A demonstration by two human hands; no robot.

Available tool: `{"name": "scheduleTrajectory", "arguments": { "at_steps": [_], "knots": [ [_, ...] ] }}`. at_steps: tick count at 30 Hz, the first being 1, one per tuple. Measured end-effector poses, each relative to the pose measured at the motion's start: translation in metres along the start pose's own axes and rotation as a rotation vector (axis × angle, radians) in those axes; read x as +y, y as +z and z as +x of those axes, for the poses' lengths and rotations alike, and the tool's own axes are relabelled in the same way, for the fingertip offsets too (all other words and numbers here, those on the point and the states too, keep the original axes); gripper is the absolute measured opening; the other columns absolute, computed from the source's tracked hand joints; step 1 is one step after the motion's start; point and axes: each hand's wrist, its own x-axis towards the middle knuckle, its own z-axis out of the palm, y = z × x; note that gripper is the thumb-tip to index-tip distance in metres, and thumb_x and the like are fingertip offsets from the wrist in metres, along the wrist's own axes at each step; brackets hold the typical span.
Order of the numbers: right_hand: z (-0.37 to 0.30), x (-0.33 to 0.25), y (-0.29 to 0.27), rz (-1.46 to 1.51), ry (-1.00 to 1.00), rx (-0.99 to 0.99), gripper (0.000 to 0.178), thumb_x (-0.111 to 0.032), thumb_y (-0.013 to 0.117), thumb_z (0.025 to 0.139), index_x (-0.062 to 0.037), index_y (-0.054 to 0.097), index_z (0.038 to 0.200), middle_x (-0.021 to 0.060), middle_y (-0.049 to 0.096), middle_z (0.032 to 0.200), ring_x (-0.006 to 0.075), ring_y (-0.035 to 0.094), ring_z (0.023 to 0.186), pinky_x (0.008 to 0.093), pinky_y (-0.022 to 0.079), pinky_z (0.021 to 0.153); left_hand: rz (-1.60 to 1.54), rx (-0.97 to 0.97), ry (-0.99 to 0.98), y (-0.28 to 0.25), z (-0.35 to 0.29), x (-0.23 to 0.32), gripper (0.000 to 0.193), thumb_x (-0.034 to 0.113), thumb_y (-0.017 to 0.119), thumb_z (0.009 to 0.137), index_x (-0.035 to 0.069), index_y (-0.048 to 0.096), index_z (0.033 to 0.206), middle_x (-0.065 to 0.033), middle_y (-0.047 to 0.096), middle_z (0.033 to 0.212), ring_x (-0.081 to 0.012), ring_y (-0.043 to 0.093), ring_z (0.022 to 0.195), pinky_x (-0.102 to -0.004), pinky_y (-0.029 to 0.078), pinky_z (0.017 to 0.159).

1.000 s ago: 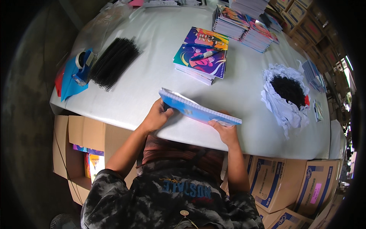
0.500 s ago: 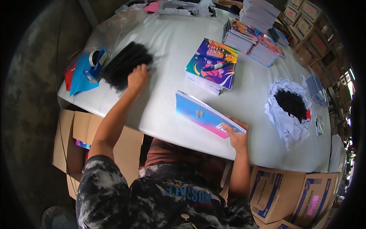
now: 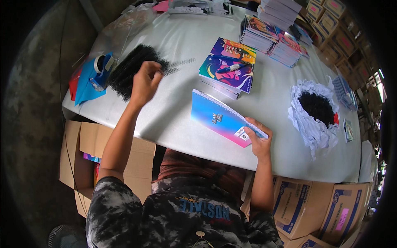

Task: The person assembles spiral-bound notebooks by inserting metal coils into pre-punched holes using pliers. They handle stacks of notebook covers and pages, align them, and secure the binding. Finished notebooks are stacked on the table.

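Observation:
My right hand [image 3: 260, 138] grips one corner of a blue-and-pink notebook [image 3: 219, 117], thumb on the cover. A row of punched holes or fine coils runs along its upper edge; which, I cannot tell. My left hand [image 3: 147, 82] is pinched closed over a pile of black spiral binding coils [image 3: 131, 68]. A thin spiral coil [image 3: 182, 63] sticks out to the right from behind its fingers, apparently in the pinch. Just beyond the notebook lies a stack of colourful notebooks [image 3: 228, 68] with a blue marker [image 3: 232, 67] on top.
A blue tape dispenser [image 3: 100, 72] stands at the table's left edge. More notebook stacks [image 3: 258, 33] are at the far right. Crumpled white paper [image 3: 306, 136] holds a black tangle of coils [image 3: 316, 108]. Cardboard boxes [image 3: 295, 202] stand below the table's near edge.
My left hand has lifted slightly and drawn back toward me, and coils now stick out right of the pile. The notebook in my right hand has turned its cover more toward view.

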Motion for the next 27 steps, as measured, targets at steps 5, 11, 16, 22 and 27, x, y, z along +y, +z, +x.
{"name": "scheduleTrajectory", "arguments": {
  "at_steps": [5,11,16,22,27],
  "knots": [
    [0.0,-0.005,0.002,-0.017,-0.003,-0.011,0.024,0.004,0.061,0.082,0.0025,0.063,0.105,0.0138,0.065,0.105,0.0133,0.061,0.092,0.0248,0.047,0.083,-0.472,-0.556,-0.278,0.008,-0.033,0.052,0.028,0.006,0.04,0.078,0.002,0.052,0.103,0.0009,0.043,0.071,-0.0063,0.037,0.061,-0.0192,0.033,0.056],
    [0.001,-0.007,0.002,-0.005,-0.023,-0.037,0.025,0.006,0.061,0.08,0.0023,0.064,0.105,0.0137,0.066,0.103,0.0131,0.062,0.089,0.024,0.048,0.08,-0.353,-0.484,-0.063,0.012,-0.034,0.073,0.035,0.03,0.064,0.083,0.003,0.061,0.104,0.004,0.045,0.069,-0.0074,0.041,0.064,-0.0204,0.034,0.059],
    [-0.001,-0.005,-0.002,0.021,0.031,-0.056,0.024,0.006,0.061,0.08,0.0025,0.064,0.104,0.0138,0.066,0.102,0.0133,0.062,0.087,0.0239,0.049,0.079,-0.206,-0.63,0.078,0.019,-0.032,0.071,0.021,0.019,0.075,0.073,0.005,0.069,0.087,-0.0015,0.055,0.073,-0.0123,0.05,0.075,-0.0268,0.041,0.069],
    [0.003,-0.011,-0.003,0.041,0.055,-0.128,0.024,0.006,0.061,0.08,0.0031,0.064,0.103,0.0151,0.066,0.103,0.0179,0.063,0.092,0.0265,0.049,0.081,-0.112,-0.716,0.222,0.019,-0.029,0.087,0.015,0.013,0.075,0.071,0.007,0.07,0.083,-0.0029,0.062,0.08,-0.015,0.053,0.077,-0.0295,0.042,0.071],
    [0.006,-0.007,-0.004,0.051,0.024,-0.185,0.024,0.008,0.058,0.08,0.0038,0.064,0.104,0.0166,0.065,0.104,0.025,0.062,0.1,0.0299,0.049,0.085,0.109,-0.687,0.427,0.023,-0.031,0.101,0.018,0.012,0.075,0.066,0.011,0.07,0.084,-0.0027,0.063,0.079,-0.021,0.058,0.078,-0.0317,0.046,0.067]
  ]
}}
